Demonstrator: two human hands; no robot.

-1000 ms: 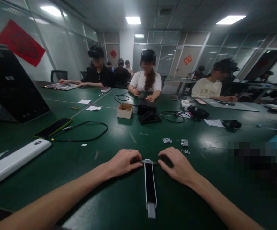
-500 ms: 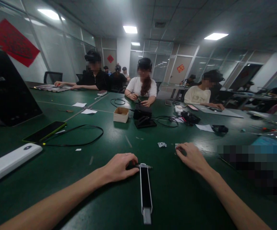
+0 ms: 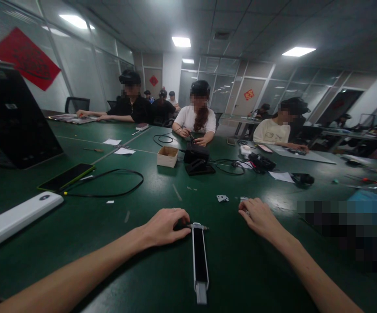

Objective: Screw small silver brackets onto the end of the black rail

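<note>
While the person's left hand [image 3: 167, 227] lies low over the green table [image 3: 240, 269] in the head view, its thumb and forefinger pinch the left end of a thin crosspiece [image 3: 200, 226] at the far end of a narrow device [image 3: 200, 256]. That device rests on the table between the two forearms, its long black face upward within a pale frame, and a grey end piece [image 3: 201, 294] sticks out at the near end. Off to the right, well apart from the device, the right hand [image 3: 260, 216] has its fingers curled down toward the tabletop; a small ring-like bit [image 3: 247, 212] shows at the thumb, but whether the fingers grip it I cannot tell. Just beyond those fingertips lies a flat pale piece [image 3: 244, 198], partly covered by the hand, and near it, to the left, a small metal plate [image 3: 222, 198] with holes. Farther across stand an open box [image 3: 167, 158] and a black stand [image 3: 200, 165], side by side. On the left are a long white case [image 3: 19, 224], a phone with a green edge [image 3: 66, 177] and a looped black cable [image 3: 141, 184]. Opposite, a co-worker in a white shirt [image 3: 193, 117] handles something dark.
</note>
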